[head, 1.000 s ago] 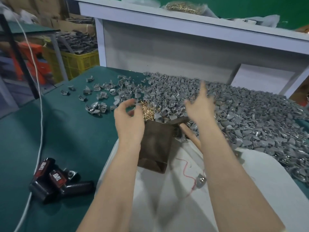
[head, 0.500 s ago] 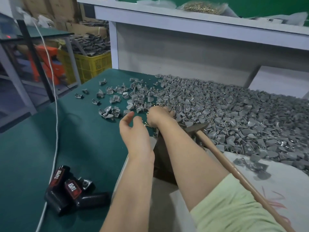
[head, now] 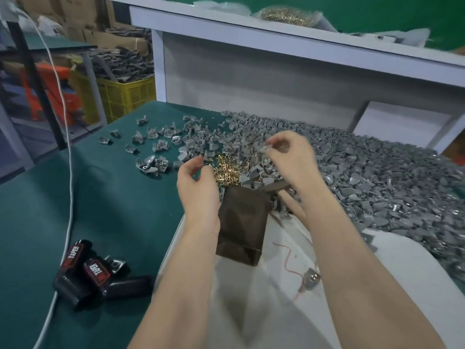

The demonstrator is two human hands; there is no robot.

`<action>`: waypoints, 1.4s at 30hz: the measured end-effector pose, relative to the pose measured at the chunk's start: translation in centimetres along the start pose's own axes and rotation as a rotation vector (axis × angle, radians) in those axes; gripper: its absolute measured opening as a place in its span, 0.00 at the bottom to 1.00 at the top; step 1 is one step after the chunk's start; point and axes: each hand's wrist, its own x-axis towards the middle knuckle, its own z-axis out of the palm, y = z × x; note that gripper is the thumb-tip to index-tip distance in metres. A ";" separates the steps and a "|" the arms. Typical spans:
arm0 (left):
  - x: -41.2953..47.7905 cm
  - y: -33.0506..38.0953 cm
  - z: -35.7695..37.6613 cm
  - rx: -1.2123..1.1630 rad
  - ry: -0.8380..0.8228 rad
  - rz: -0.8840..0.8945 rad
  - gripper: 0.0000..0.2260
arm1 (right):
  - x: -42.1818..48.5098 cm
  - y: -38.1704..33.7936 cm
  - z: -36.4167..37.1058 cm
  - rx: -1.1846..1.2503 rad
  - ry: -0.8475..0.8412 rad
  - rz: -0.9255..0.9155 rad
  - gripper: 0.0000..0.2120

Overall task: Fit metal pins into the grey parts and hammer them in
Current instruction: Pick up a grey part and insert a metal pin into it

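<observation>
**A:** Where were your 2 hands just then?

**B:** Apart, both raised over the green table (head: 100, 197). My right hand (head: 289, 157) pinched 1 grey part (head: 264, 148) between thumb and fingertips, above the near edge of the heap of grey parts (head: 377, 177). My left hand (head: 198, 187) hung just beside the brass pins (head: 226, 170), its fingers loosely curved, thumb and forefinger apart. I saw nothing in it.

**A:** And the pins themselves?

**B:** They lay in a small pile on the table, between my 2 hands, touching the left edge of the heap. Some loose grey parts (head: 156, 147) lay scattered further left.

**A:** The hammer?

**B:** The hammer (head: 274, 186) lay flat, with its head just behind the dark brown block (head: 241, 222) and its wooden handle running under my right forearm. Neither hand touched it.

**A:** Where did the block sit?

**B:** At the far edge of a white cloth (head: 251, 311), between my forearms. A red thread (head: 289, 263) trailed over the cloth near my right forearm.

**A:** Anything else close by?

**B:** There were 2 black cases (head: 85, 270) with red labels near my left elbow. A white cable (head: 68, 159) ran past them across the table.
</observation>
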 end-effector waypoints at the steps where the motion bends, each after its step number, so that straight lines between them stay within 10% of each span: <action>1: 0.0 0.0 0.0 -0.009 0.010 -0.006 0.10 | 0.2 0.7 -1.1 -0.013 0.124 0.082 0.08; 5: 0.1 0.3 -0.3 -0.070 0.090 -0.040 0.09 | 0.2 2.6 -1.6 -0.428 0.167 0.237 0.28; 10: 0.8 0.4 -0.9 -0.146 0.207 -0.064 0.08 | 0.3 -1.5 6.0 -0.356 -0.258 -0.108 0.17; 16: 1.3 0.1 -1.0 -0.181 0.245 -0.065 0.10 | 2.8 -3.9 14.5 -0.716 -0.620 -0.117 0.23; 28: 0.9 0.0 -0.5 -0.174 0.227 -0.023 0.10 | 2.9 -2.8 13.6 -0.643 -0.486 -0.101 0.07; 37: 0.7 0.0 -0.6 -0.196 0.231 -0.045 0.10 | 3.3 -1.9 14.7 -0.783 -0.592 -0.010 0.24; 42: 0.8 0.0 -0.6 -0.156 0.218 0.017 0.09 | 3.1 -2.4 12.7 -0.414 -0.349 -0.056 0.10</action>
